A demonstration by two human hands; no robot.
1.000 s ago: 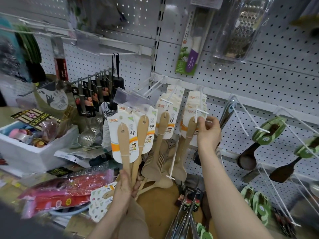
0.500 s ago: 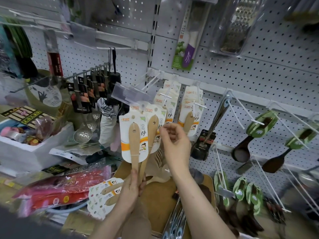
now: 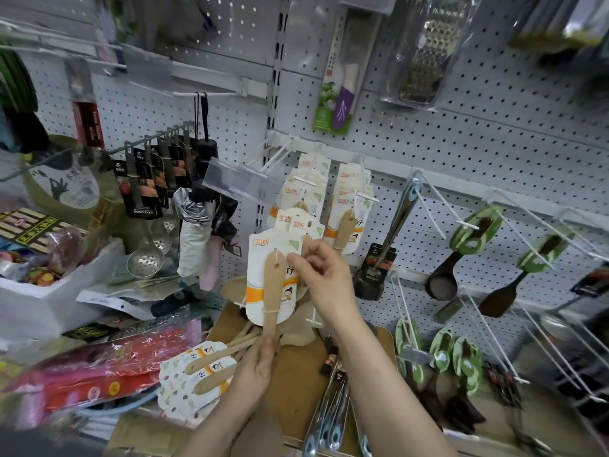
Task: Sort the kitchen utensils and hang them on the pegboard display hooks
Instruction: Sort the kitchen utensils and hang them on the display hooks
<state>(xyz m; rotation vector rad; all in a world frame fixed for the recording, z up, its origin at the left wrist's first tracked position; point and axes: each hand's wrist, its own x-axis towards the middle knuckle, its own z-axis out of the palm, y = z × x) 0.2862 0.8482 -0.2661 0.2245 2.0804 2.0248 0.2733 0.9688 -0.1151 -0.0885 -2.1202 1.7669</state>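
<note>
While two hooks [image 3: 304, 181] already carry hung spatulas [image 3: 346, 222] | left grip [image 3: 260, 367] clasps bunch of carded spatulas [image 3: 273, 285] by the handles, before the pegboard [image 3: 478, 143] | right grip [image 3: 324, 278] pinches front card [image 3: 263, 250] at its top | loose spatulas [image 3: 201, 374] below not yet hung; judged midway

Bright, even, cool light with soft shadows; wide-angle bending and motion blur smear the edges.

The spatula [image 3: 274, 291] at my fingers [image 3: 293, 258] is pale tan wood on a white card [image 3: 256, 258] banded orange (a green corner too); the pegboard [image 3: 494, 143] is pale grey, dotted with dark holes.
</note>
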